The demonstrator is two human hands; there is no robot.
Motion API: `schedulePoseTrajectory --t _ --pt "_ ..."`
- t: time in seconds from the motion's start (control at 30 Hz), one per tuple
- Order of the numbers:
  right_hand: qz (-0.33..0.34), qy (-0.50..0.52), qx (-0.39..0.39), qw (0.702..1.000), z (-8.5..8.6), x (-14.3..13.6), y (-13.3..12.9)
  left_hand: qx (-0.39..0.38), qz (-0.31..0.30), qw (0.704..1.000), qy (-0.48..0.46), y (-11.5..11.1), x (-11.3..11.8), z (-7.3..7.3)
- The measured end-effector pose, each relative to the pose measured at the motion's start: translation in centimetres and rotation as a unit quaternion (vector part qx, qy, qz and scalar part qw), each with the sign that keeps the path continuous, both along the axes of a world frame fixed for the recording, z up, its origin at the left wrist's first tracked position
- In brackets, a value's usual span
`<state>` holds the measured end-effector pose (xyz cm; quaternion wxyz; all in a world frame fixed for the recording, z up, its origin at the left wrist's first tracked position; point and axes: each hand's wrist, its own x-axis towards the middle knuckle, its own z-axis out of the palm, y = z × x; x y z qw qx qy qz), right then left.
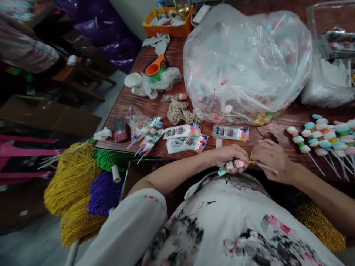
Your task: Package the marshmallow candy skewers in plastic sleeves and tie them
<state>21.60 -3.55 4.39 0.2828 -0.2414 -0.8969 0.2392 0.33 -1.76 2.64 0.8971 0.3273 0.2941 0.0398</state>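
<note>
At the table's front edge, my left hand (230,154) is closed around a marshmallow skewer (227,167) in a clear printed bag. Its pink end faces right, toward my other hand. My right hand (271,159) is closed too, pinching a thin yellow tie (251,156) at the bag's neck; the fingertips are partly hidden. A pale stick (265,168) sticks out below the right fingers. Left of my hands lie several bagged marshmallow skewers (151,135). Flat printed bags (187,142) lie beside them, with another stack of bags (230,132) just beyond my left hand.
A big clear sack (246,59) fills the table's back. Unwrapped marshmallow skewers (323,135) lie at the right. A beige cloth (177,111), a white cup (132,79) and an orange basket (168,27) stand leftward. Yellow cord bundles (72,181) hang beside the table. Another person's sleeve (30,48) shows far left.
</note>
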Motion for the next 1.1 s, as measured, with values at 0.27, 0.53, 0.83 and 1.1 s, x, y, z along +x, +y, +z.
schedulePoseTrajectory --t 0.27,0.53,0.83,1.1 --pt "0.105 -0.031 0.262 0.959 2.5 -0.5 -1.7 -0.052 -0.167 0.984 -0.046 -0.1 -0.4 -0.5" --pt "0.065 0.052 0.215 0.973 1.4 -1.3 -2.2 0.022 -0.249 0.966 -0.069 0.9 -0.3 1.1" --pt "0.072 -0.039 0.301 0.950 1.5 -1.9 -1.9 0.295 -0.272 0.915 0.034 5.1 -4.0 2.7" --pt "-0.177 0.002 0.152 0.972 0.1 -2.3 3.3 0.816 -0.118 0.561 0.067 -0.7 -1.5 4.4"
